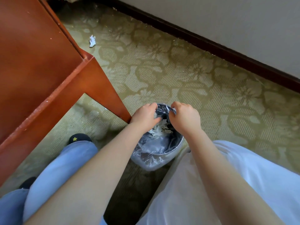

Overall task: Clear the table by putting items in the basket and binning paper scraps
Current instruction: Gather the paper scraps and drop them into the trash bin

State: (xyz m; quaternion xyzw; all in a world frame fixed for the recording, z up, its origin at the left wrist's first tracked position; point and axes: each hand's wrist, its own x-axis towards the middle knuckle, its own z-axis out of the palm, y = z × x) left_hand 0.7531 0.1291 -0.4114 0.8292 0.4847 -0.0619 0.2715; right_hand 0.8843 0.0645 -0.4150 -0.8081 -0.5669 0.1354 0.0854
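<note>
The big brown table (40, 65) is on the left. The bin (151, 163) stands on the carpet (178, 70) by the table's near corner leg. The right hand (186, 116) pinches the bin's clear bag (155, 148) at the far rim. The left hand (145, 115) is curled there too; I cannot tell if it holds anything. Paper scraps (158, 129) lie inside the bin. One small scrap (92, 41) lies on the carpet beside the table's right edge.

Hotel-type room: olive floral-patterned carpet (186, 75), dark wooden skirting board (211, 44) far right, reddish-brown wooden table (32, 59) left.

Left hand (144, 115) and right hand (185, 116), fingers curled, over plastic-lined bin (155, 153) of paper scraps (159, 127); table leg (105, 91) just beside
</note>
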